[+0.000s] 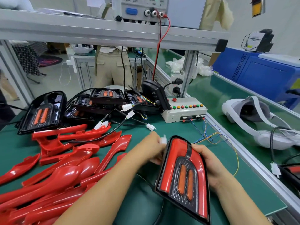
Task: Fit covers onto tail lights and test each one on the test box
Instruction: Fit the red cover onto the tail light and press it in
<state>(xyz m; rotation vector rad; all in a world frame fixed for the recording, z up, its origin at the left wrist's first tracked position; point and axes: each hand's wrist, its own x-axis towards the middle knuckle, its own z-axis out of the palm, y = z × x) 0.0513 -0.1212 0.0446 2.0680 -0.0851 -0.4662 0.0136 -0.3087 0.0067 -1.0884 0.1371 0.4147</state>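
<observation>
A tail light (181, 172) with a red cover fitted on it is tilted above the green mat in front of me. My right hand (206, 161) grips its right edge from behind. My left hand (154, 148) pinches a blurred white connector (163, 140) at the light's upper left corner. The white test box (185, 111) with coloured buttons stands behind, thin coloured wires running from it toward my hands. Loose red covers (65, 159) are heaped on the left. Uncovered black tail lights (90, 104) with white plugs lie at the back.
A power supply (144, 8) sits on the shelf above with red leads hanging down. A white headset (253, 117) lies on the conveyor belt to the right, beside an aluminium rail (235, 143). A person stands behind the bench. Another tail light (290, 171) shows at the right edge.
</observation>
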